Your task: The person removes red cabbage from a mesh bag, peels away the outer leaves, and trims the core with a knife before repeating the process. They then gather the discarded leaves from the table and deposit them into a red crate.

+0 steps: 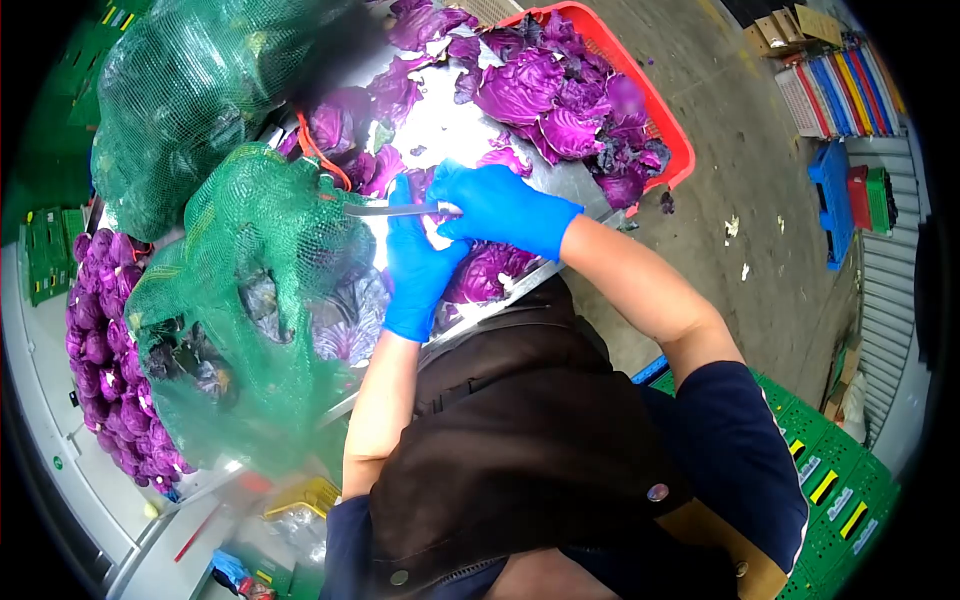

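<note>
The right hand wraps its fingers round the knife; keep the left hand, fingers extended, hold unclear, off its edge.

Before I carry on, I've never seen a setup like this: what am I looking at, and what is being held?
There is no machine here: these are a person's own hands, in blue gloves. The one picture comes from a camera worn on their head, looking forward and down. The right hand has its grip on a knife, the blade pointing left across the left hand; whether that hand holds anything is hard to tell. Purple cabbage leaves lie scattered on the pale work surface. A red crate at the right is heaped with more, and green mesh sacks sit at the left.
</note>
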Demonstrator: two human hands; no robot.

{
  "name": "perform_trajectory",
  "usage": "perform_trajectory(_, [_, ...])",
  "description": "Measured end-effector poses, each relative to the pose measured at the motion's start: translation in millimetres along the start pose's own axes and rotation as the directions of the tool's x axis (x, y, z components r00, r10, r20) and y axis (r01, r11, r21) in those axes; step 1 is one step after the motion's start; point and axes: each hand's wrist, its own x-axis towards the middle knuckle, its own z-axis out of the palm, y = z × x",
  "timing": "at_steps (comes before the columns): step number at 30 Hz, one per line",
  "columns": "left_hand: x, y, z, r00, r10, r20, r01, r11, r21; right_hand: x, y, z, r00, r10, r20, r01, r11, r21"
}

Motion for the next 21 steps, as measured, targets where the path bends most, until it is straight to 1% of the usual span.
perform_trajectory(3, [4,23,-11,0.998,0.064,0.025,-0.067,0.989,0.129,8,4,4,0.997,-0.077,-0.008,0.077,0.996,-0.050])
perform_trajectory(5, [3,9,-4,0.984,-0.176,-0.008,0.176,0.983,0.060,2,0,6,1.000,-0.016,-0.002,0.016,1.000,0.005])
perform_trajectory(6, [4,7,-3,0.979,-0.205,-0.004,0.205,0.978,0.045,-2,0,6,1.000,0.015,0.004,-0.015,0.999,0.028])
perform_trajectory(7, [5,6,-3,0.972,-0.235,0.000,0.234,0.972,0.031,-6,3,8,0.996,-0.059,-0.060,0.060,0.998,0.015])
perform_trajectory(8, [4,6,-8,0.984,-0.178,0.024,0.177,0.983,0.046,-7,10,7,0.980,0.035,-0.193,-0.006,0.989,0.147])
perform_trajectory(9, [3,9,-14,0.992,-0.120,0.050,0.117,0.991,0.063,-7,18,5,0.939,0.146,-0.312,-0.053,0.957,0.287])
perform_trajectory(10, [3,10,-18,0.995,-0.058,0.081,0.052,0.995,0.080,-4,23,-2,0.872,0.269,-0.409,-0.078,0.901,0.427])
perform_trajectory(11, [1,5,-16,0.998,-0.018,0.061,0.010,0.992,0.125,0,28,-16,0.902,0.311,-0.299,-0.127,0.854,0.504])
perform_trajectory(14, [13,38,-20,0.976,-0.212,0.050,0.200,0.963,0.180,21,35,17,0.929,0.214,-0.301,-0.025,0.851,0.525])
perform_trajectory(15, [20,39,-16,0.974,-0.226,0.030,0.215,0.953,0.213,32,42,23,0.955,0.265,-0.136,-0.154,0.829,0.537])
perform_trajectory(16, [17,39,-15,0.960,-0.278,0.028,0.267,0.943,0.198,51,71,57,0.949,0.264,-0.171,-0.152,0.859,0.488])
perform_trajectory(18, [11,35,-16,0.928,-0.371,0.019,0.363,0.916,0.171,51,76,58,0.947,0.291,-0.138,-0.225,0.904,0.363])
perform_trajectory(19, [2,29,-21,0.912,-0.409,0.021,0.406,0.910,0.082,45,79,59,0.949,0.294,-0.112,-0.246,0.916,0.316])
perform_trajectory(20, [-15,21,-27,0.929,-0.370,-0.015,0.370,0.929,0.005,36,79,64,0.951,0.300,-0.080,-0.268,0.924,0.272])
perform_trajectory(21, [-29,10,-32,0.943,-0.329,-0.057,0.325,0.943,-0.071,33,80,72,0.941,0.306,-0.143,-0.277,0.941,0.194])
